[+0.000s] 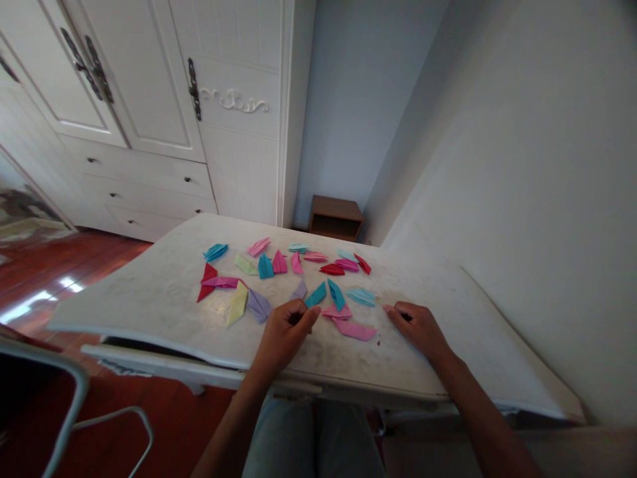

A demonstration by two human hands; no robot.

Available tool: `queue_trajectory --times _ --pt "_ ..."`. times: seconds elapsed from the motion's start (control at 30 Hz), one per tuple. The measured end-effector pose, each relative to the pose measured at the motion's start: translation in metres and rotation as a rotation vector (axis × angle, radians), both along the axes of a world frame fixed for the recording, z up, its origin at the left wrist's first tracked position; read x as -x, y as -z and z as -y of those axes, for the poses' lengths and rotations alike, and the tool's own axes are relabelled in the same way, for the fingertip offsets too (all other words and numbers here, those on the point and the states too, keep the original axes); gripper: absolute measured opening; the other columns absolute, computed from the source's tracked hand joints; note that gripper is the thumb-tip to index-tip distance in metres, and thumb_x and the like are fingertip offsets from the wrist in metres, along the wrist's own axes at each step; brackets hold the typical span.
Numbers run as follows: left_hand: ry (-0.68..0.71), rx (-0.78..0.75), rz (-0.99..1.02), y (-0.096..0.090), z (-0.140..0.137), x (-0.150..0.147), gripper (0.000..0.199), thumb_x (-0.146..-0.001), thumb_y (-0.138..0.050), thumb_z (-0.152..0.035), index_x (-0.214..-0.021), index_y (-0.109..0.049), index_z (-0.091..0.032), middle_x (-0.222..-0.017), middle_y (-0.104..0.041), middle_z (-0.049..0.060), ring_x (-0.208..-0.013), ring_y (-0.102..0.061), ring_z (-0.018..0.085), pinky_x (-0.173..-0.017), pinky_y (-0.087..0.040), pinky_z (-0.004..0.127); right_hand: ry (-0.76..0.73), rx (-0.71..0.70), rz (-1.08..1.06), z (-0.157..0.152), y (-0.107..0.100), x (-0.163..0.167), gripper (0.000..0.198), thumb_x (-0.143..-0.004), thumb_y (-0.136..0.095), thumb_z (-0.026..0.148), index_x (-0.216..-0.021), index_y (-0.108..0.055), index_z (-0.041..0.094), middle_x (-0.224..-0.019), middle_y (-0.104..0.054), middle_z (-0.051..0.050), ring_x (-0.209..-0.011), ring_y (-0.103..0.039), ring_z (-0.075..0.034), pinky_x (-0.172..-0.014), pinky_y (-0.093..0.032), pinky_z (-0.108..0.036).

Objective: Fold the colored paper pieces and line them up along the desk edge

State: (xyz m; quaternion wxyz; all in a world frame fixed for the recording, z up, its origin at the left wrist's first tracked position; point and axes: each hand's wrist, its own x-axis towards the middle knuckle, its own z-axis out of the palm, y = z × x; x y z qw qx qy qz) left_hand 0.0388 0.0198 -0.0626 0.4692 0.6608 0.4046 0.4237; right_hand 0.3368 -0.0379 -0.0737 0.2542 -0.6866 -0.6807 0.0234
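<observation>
Several folded paper pieces in bright colours lie scattered over the white table [149, 285]. My left hand [288, 328] is curled into a loose fist, thumb against the index finger, with nothing showing in it. Just beyond it are a teal folded paper [316, 295] and a lilac one [299, 290]. To its right lies a pink folded paper [355, 330]. My right hand [415, 325], also a loose fist with nothing visible inside, rests on the table at the right. The light blue folded paper [361, 297] is the piece nearest to it, apart from the fingers.
Beyond the table stand a white wardrobe [243, 146] and a small brown cabinet [337, 209]. A pale wall [537, 199] runs along the right side. At the lower left is a metal chair frame [79, 392]. My legs are under the table's front edge.
</observation>
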Motion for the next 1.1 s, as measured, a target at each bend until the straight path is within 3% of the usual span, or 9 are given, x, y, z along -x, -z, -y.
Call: queue_trajectory --times 0.87,0.93,1.0,1.1 --pt "0.000 0.014 -0.013 -0.003 0.000 0.000 0.040 -0.083 -0.060 -0.046 -0.056 -0.050 -0.017 -0.046 -0.046 -0.004 -0.044 -0.041 0.009 -0.046 -0.031 0.020 0.004 -0.030 -0.046 0.007 -0.006 0.005 0.047 -0.093 -0.041 0.048 -0.055 -0.038 0.020 -0.054 -0.041 0.002 -0.053 -0.040 -0.012 -0.055 -0.029 -0.025" --pt "-0.011 0.016 -0.013 -0.005 0.001 0.000 0.039 -0.082 -0.060 -0.044 -0.055 -0.050 -0.017 -0.046 -0.046 -0.004 -0.044 -0.041 0.008 -0.045 -0.031 0.020 0.003 -0.034 -0.098 0.011 -0.005 0.007 0.040 -0.092 -0.043 0.046 -0.063 -0.050 0.019 -0.060 -0.050 0.001 -0.057 -0.046 -0.013 -0.057 -0.033 -0.024" --pt "-0.021 0.023 -0.010 -0.007 0.001 -0.001 0.039 -0.082 -0.061 -0.044 -0.055 -0.050 -0.017 -0.046 -0.046 -0.004 -0.044 -0.040 0.008 -0.045 -0.030 0.020 0.000 -0.027 -0.155 0.014 -0.004 0.010 0.029 -0.091 -0.048 0.043 -0.083 -0.060 0.019 -0.068 -0.058 0.000 -0.061 -0.051 -0.014 -0.060 -0.037 -0.024" --pt "-0.028 0.036 -0.005 -0.007 0.001 -0.001 0.038 -0.082 -0.061 -0.043 -0.055 -0.051 -0.017 -0.045 -0.045 -0.004 -0.043 -0.039 0.008 -0.044 -0.030 0.020 -0.012 -0.008 -0.188 0.018 -0.002 0.014 0.031 -0.090 -0.051 0.039 -0.112 -0.059 0.018 -0.073 -0.061 0.000 -0.061 -0.053 -0.014 -0.062 -0.041 -0.025"
